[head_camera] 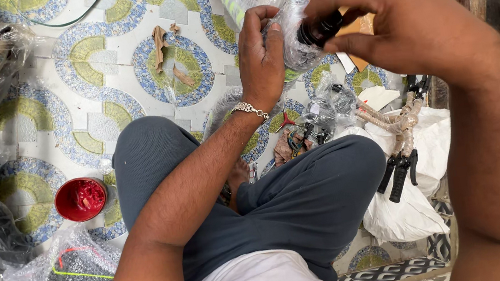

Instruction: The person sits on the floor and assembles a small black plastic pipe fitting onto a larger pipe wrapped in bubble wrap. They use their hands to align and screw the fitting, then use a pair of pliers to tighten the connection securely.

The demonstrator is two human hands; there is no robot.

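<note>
My left hand (pixel 260 56) wraps around a tube-shaped part covered in clear plastic wrap (pixel 292 46), a bracelet on its wrist. My right hand (pixel 400 20) pinches a small black round piece (pixel 319 29) at the end of that wrapped part. Both hands are raised above my crossed legs in dark grey trousers (pixel 308 197). The rest of the wrapped part runs up and away, with green and white showing through the plastic.
A red tub of grease (pixel 81 199) sits on the patterned tile floor (pixel 100 108) at left. Plastic-wrapped parts lie at left and bottom left (pixel 63 278). Black brake levers with wrapped cables (pixel 400 170), a white bag (pixel 416 202) and small tools lie at right.
</note>
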